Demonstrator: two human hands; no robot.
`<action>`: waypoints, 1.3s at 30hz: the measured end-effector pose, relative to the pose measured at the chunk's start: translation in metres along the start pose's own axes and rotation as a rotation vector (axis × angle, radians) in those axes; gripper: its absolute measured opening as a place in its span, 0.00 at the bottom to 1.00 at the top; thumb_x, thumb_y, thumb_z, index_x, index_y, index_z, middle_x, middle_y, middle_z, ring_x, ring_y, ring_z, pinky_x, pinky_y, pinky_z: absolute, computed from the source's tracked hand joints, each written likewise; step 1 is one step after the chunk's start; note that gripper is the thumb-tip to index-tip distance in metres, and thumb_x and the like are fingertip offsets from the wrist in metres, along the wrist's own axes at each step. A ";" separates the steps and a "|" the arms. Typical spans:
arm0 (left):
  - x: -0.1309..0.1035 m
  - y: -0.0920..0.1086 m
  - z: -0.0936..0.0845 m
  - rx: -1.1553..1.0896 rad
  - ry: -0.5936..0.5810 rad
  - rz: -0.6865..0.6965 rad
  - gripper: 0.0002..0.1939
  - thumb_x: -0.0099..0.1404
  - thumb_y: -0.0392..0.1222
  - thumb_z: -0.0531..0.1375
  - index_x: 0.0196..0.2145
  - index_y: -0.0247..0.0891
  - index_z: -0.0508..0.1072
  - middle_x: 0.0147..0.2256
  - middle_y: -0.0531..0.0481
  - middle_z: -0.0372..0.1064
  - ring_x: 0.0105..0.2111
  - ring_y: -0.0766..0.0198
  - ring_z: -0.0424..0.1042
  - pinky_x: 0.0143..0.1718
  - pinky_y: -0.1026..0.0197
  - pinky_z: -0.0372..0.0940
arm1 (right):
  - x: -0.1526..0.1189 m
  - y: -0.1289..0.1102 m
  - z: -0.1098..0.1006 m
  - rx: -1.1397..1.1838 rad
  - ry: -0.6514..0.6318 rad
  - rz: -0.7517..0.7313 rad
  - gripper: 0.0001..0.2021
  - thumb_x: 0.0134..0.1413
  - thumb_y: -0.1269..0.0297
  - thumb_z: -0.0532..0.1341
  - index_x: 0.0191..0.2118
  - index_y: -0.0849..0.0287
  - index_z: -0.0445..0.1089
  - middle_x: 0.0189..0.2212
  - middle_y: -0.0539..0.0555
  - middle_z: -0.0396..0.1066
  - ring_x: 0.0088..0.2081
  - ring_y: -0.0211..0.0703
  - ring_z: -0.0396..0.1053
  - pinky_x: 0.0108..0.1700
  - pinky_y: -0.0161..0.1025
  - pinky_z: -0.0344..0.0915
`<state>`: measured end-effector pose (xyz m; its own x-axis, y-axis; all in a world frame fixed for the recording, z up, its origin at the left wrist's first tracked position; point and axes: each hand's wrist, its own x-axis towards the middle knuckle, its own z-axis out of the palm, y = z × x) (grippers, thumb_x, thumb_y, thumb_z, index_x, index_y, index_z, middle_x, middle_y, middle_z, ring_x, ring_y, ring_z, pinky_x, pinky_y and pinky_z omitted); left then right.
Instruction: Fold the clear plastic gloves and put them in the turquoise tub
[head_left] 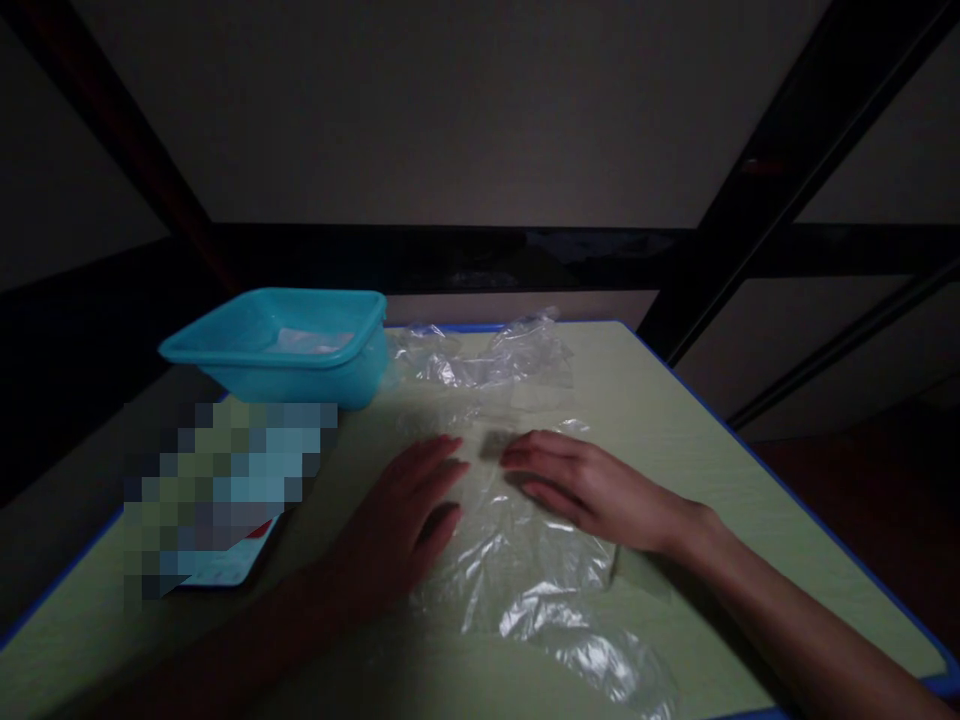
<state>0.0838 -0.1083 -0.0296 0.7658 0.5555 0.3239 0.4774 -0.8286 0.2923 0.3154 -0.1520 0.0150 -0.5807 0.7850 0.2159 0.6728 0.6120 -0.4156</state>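
A clear, crinkled plastic bag (495, 560) lies spread over the middle of the table, from near its far edge towards me. My left hand (405, 515), in shadow, is over the bag's left side with its fingers stretched out and apart. Facing it from the right, my right hand (585, 478) rests on or just above the plastic, fingers extended and slightly bent, thumb apart. Neither hand grips anything. Whether the fingertips press on the bag I cannot tell. The far part of the plastic is bunched up with loop-like folds.
A turquoise plastic basin (319, 378) stands at the table's back left, with something pale and flat inside. In front of it lies a flat, light-blue object (217, 570), mostly blurred out. The pale green table (675, 450) has a blue edge; a panelled wall (450, 120) rises behind.
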 end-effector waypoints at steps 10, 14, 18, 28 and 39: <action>-0.009 0.006 -0.006 -0.127 -0.259 0.194 0.18 0.64 0.36 0.52 0.52 0.38 0.63 0.60 0.42 0.50 0.59 0.54 0.53 0.57 0.52 0.55 | 0.000 -0.009 0.017 0.023 -0.161 -0.020 0.21 0.59 0.65 0.56 0.56 0.68 0.58 0.58 0.67 0.56 0.60 0.47 0.52 0.59 0.44 0.56; -0.007 0.002 -0.008 -0.110 -0.325 0.234 0.28 0.64 0.44 0.55 0.60 0.39 0.54 0.64 0.41 0.41 0.62 0.49 0.43 0.60 0.43 0.46 | -0.003 -0.004 0.012 0.068 -0.196 -0.050 0.32 0.52 0.57 0.61 0.59 0.69 0.54 0.60 0.69 0.51 0.63 0.50 0.46 0.62 0.49 0.49; -0.004 0.002 -0.012 -0.098 -0.392 0.235 0.35 0.61 0.52 0.57 0.61 0.40 0.51 0.64 0.39 0.40 0.63 0.47 0.41 0.59 0.41 0.44 | -0.004 -0.001 0.010 0.061 -0.263 -0.019 0.37 0.47 0.56 0.64 0.60 0.68 0.53 0.62 0.69 0.47 0.63 0.51 0.42 0.62 0.50 0.44; -0.004 0.002 -0.012 -0.126 -0.397 0.241 0.38 0.60 0.57 0.56 0.62 0.41 0.50 0.64 0.41 0.41 0.63 0.48 0.40 0.60 0.42 0.40 | -0.004 0.003 -0.001 0.178 -0.196 -0.061 0.37 0.43 0.58 0.67 0.58 0.63 0.55 0.58 0.65 0.57 0.60 0.50 0.53 0.59 0.48 0.51; -0.002 0.025 -0.026 -0.133 -0.503 0.337 0.36 0.59 0.59 0.56 0.60 0.40 0.54 0.63 0.42 0.45 0.62 0.49 0.45 0.60 0.44 0.42 | -0.002 0.023 0.003 -0.007 0.228 0.390 0.07 0.55 0.70 0.54 0.38 0.62 0.67 0.35 0.58 0.71 0.37 0.46 0.69 0.38 0.44 0.66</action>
<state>0.0825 -0.1282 0.0000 0.9898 0.1375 -0.0366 0.1412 -0.9191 0.3678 0.3306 -0.1400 0.0020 -0.1679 0.9578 0.2333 0.8251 0.2660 -0.4985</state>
